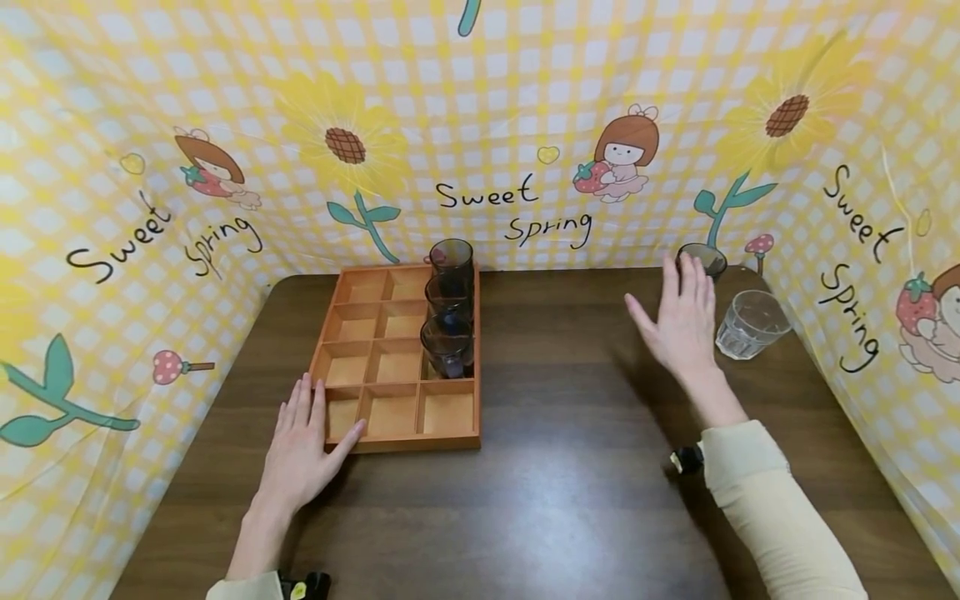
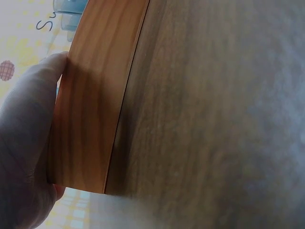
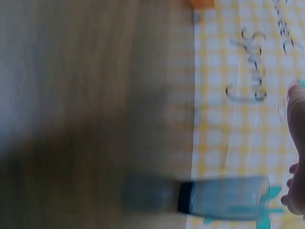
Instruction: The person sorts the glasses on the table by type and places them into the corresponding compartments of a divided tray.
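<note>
A wooden compartment tray (image 1: 397, 442) lies on the table, with several dark tinted glasses (image 1: 447, 346) standing in its right column. My left hand (image 1: 300, 454) rests at the tray's front left corner, fingers straight along the left side and thumb over the front rim. In the left wrist view the thumb (image 2: 35, 90) lies against the top of the front wall. My right hand (image 1: 682, 325) reaches with extended fingers toward a dark glass (image 1: 708, 260) at the far right, partly hidden behind the fingertips. That dark glass (image 3: 228, 198) appears apart from the hand in the right wrist view.
A clear faceted glass (image 1: 752, 325) stands just right of my right hand, near the table's right edge. Yellow checked cloth (image 1: 510, 125) walls in the back and both sides of the brown table (image 1: 555, 467).
</note>
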Available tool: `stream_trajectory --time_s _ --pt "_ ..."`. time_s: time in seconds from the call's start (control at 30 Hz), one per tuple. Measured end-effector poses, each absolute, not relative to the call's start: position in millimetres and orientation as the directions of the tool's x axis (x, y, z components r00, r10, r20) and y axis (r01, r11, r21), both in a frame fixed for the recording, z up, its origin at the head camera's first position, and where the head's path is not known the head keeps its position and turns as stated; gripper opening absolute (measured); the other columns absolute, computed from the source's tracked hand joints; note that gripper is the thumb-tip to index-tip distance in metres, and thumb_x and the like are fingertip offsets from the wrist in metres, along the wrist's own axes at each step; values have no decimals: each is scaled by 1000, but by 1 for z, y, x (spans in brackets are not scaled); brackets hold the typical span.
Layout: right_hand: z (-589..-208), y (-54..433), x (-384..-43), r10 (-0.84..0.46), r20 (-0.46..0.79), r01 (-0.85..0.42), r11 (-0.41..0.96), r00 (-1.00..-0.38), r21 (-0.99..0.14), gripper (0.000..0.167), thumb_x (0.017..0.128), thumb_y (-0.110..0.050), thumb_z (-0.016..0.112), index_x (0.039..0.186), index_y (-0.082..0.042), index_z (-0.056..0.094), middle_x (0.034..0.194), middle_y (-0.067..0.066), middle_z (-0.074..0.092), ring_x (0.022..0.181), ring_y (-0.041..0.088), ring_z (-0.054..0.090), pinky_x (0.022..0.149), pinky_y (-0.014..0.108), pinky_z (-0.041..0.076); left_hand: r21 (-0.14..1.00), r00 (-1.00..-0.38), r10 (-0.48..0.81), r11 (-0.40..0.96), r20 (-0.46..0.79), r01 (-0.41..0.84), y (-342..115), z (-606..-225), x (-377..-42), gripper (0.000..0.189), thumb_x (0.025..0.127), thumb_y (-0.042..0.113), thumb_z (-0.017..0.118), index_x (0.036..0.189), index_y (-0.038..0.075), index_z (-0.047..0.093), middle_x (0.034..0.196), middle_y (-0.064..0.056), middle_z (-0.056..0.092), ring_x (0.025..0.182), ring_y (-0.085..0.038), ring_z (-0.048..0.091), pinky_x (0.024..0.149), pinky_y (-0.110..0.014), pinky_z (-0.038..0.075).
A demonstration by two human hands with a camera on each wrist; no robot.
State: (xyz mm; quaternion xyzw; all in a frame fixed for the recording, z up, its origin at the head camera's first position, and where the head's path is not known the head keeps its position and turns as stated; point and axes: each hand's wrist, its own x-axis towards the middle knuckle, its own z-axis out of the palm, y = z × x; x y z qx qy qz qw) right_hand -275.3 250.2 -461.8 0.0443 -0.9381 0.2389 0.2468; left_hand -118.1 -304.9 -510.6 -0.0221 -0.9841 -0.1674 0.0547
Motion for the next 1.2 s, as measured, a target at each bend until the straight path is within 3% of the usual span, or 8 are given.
stream_trajectory --time_s 0.4,0.6,0.77,1.03,1.2 --pt "-451 302 -294 210 267 -21 749 -941 -662 105 105 -52 64 176 -6 1 181 33 8 168 54 12 135 71 19 321 -993 23 945 113 59 -304 -512 -120 106 108 63 58 174 -7 12 183 -32 5 170 -54 12 137 -69 13" --pt "-446 309 -303 223 174 40 717 -959 -696 110 106 -45 65 175 -2 -8 180 37 3 168 57 12 133 71 23 319 -994 22 946 108 56 -304 -514 -119 107 108 64 58 174 -6 11 183 -32 4 170 -54 12 137 -69 13" --pt "-437 319 -313 236 56 125 685 -970 -717 117 106 -49 64 173 -3 -20 182 34 -6 168 57 9 135 70 19 322 -994 21 945 105 54 -304 -513 -118 107 108 63 58 174 -7 11 183 -32 5 170 -53 11 138 -68 12" --pt "-431 321 -323 278 -2 201 692 -961 -694 109 101 -42 74 172 3 4 170 42 29 155 64 34 126 73 33 326 -994 22 944 103 54 -304 -509 -117 106 108 63 58 173 -7 11 183 -32 3 170 -53 11 138 -68 11" --pt "-433 321 -329 310 -24 242 688 -950 -684 116 99 -42 78 173 -1 -1 168 45 32 154 64 36 126 72 34 325 -994 22 944 107 56 -304 -509 -116 107 108 63 58 174 -7 11 183 -32 4 170 -53 11 138 -68 11"
